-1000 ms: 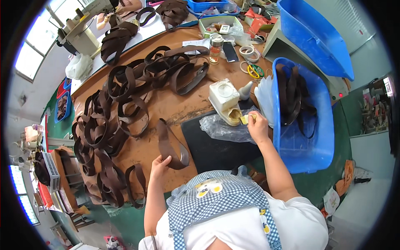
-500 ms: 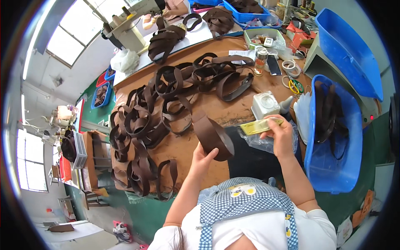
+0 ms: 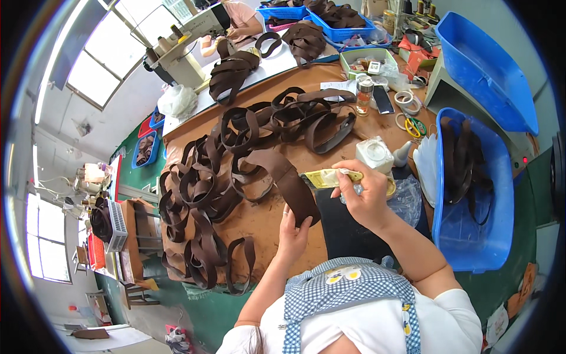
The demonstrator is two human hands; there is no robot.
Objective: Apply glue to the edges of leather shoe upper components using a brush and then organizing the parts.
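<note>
My left hand (image 3: 292, 237) grips a wide dark brown strap (image 3: 293, 190) near its lower end, thumb on one face. The strap arches up and to the left above the table. In my right hand (image 3: 367, 199) is a flat yellow brush (image 3: 322, 178), pinched by its handle. Its dark tip points left and meets or nearly meets the strap's right edge; I cannot tell which. Beyond the right hand stands a white square pot (image 3: 375, 154) with a round top. Many looped brown straps (image 3: 203, 168) lie heaped to the left.
A blue bin (image 3: 471, 236) holding brown straps stands at the right. Clear plastic (image 3: 407, 200) and a black mat (image 3: 351, 233) lie under my right arm. Farther back are scissors (image 3: 411, 125), tape rolls (image 3: 407, 101), a phone (image 3: 383, 100) and a glass jar (image 3: 364, 97). Another person (image 3: 243, 20) sits at the far side.
My right hand has brought the brush left, up to the strap. The strap has turned from a hanging curve to a longer, flatter arch, its outer face showing. My left hand has shifted slightly.
</note>
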